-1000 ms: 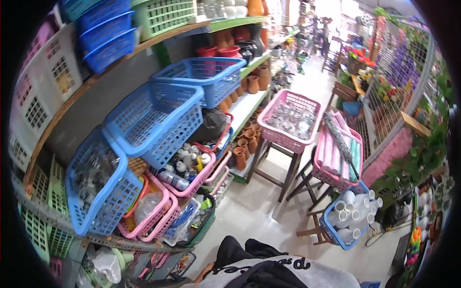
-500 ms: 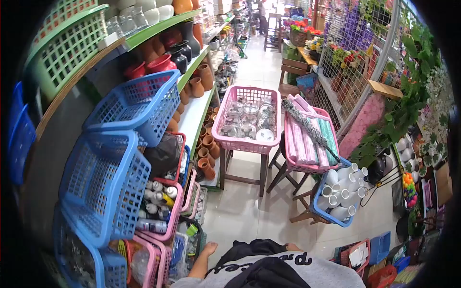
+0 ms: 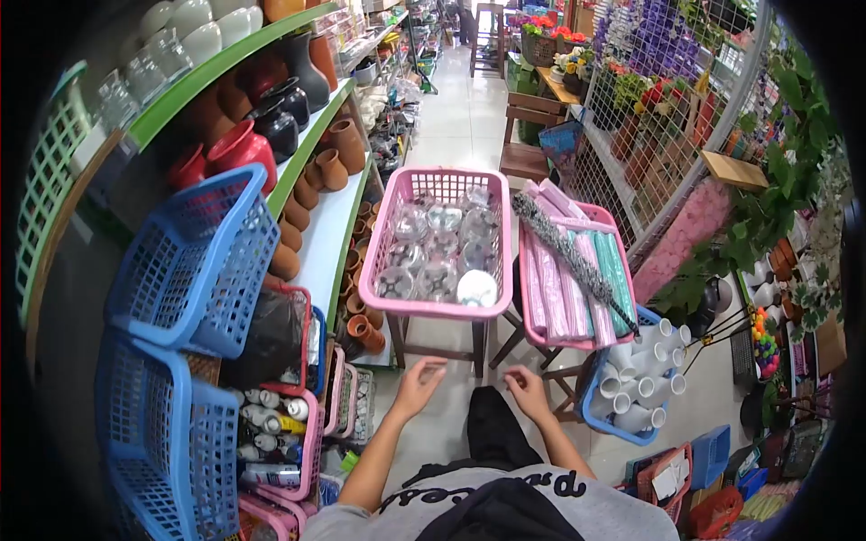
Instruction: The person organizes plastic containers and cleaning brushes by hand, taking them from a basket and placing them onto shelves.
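My left hand (image 3: 419,384) is held out in front of me, empty, its fingers loosely extended. Across from it, my right hand (image 3: 525,391) is also empty, with fingers slightly curved and apart. Both are just short of a pink plastic basket (image 3: 435,309) on a dark wooden stool (image 3: 478,347), touching nothing. Several clear, round containers (image 3: 438,280) fill this basket, and one white round piece (image 3: 477,288) lies at its near right corner. To the right, a second pink basket (image 3: 577,343) bears pink and teal wrapped rolls (image 3: 550,288) and a grey fuzzy strand (image 3: 577,261).
Shelves (image 3: 311,203) with clay pots (image 3: 345,144) and vases run along the left. Blue baskets (image 3: 180,338) are stacked at near left. White vases (image 3: 636,388) fill a blue basket on the right. A wire rack (image 3: 631,135) and wooden chair (image 3: 525,158) stand beyond.
Both hands have risen from beside my body and reached forward toward the pink basket. My view has moved closer to it, and a leg now shows stepping forward.
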Motion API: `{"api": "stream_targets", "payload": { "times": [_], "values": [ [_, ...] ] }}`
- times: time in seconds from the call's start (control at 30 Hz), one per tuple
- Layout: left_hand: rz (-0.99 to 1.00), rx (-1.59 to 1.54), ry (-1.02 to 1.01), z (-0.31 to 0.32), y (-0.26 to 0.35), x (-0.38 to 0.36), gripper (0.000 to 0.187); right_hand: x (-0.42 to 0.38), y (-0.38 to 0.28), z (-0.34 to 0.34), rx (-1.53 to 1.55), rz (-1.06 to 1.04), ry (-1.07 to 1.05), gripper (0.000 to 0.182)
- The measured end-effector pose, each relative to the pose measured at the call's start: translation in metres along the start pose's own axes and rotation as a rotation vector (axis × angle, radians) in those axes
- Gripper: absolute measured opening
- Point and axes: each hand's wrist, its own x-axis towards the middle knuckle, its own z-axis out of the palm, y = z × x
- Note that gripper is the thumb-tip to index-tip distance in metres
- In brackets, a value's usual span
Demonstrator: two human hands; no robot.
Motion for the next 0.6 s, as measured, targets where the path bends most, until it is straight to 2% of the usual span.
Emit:
{"api": "stream_targets", "payload": {
  "times": [0.07,0.13,0.2,0.27,0.3,0.33,0.37,0.4,0.43,0.47,0.5,0.53,0.6],
  "values": [
    [0.104,0.062,-0.070,0.007,0.045,0.052,0.022,0.045,-0.047,-0.007,-0.010,-0.175,0.038,0.011],
    [0.233,0.115,-0.054,0.016,0.075,0.103,0.018,0.093,-0.071,-0.015,0.024,-0.348,0.080,0.011],
    [0.175,0.179,-0.081,0.016,0.086,0.156,0.020,0.137,-0.093,-0.026,0.004,-0.372,0.089,0.010],
    [0.279,0.228,0.032,0.023,0.085,0.206,0.022,0.179,-0.109,-0.034,-0.153,-0.424,0.069,0.013],
    [0.276,0.231,0.030,0.023,0.081,0.229,0.022,0.198,-0.110,-0.035,-0.207,-0.402,0.030,0.023],
    [0.269,0.293,0.026,0.023,0.075,0.251,0.029,0.214,-0.110,-0.034,-0.204,-0.399,0.032,0.023],
    [0.260,0.354,0.019,0.022,0.069,0.269,0.037,0.228,-0.108,-0.032,-0.362,-0.527,0.078,0.026],
    [0.254,0.353,0.012,0.023,0.060,0.282,0.037,0.237,-0.105,-0.030,-0.525,-0.651,0.124,0.029],
    [0.325,0.502,-0.005,0.023,0.053,0.296,0.047,0.243,-0.101,-0.030,-0.588,-0.578,0.040,0.036],
    [0.402,0.651,-0.021,0.023,0.047,0.310,0.059,0.249,-0.097,-0.027,-0.592,-0.574,0.048,0.036],
    [0.360,0.714,-0.070,0.023,0.044,0.320,0.079,0.250,-0.092,-0.023,-0.650,-0.583,0.038,0.038],
    [0.367,0.712,-0.084,0.025,0.041,0.331,0.079,0.254,-0.087,-0.020,-0.708,-0.590,0.033,0.040],
    [0.203,0.851,-0.067,0.032,0.028,0.342,0.087,0.254,-0.079,-0.015,-0.724,-0.532,0.012,0.044]
  ]
}}
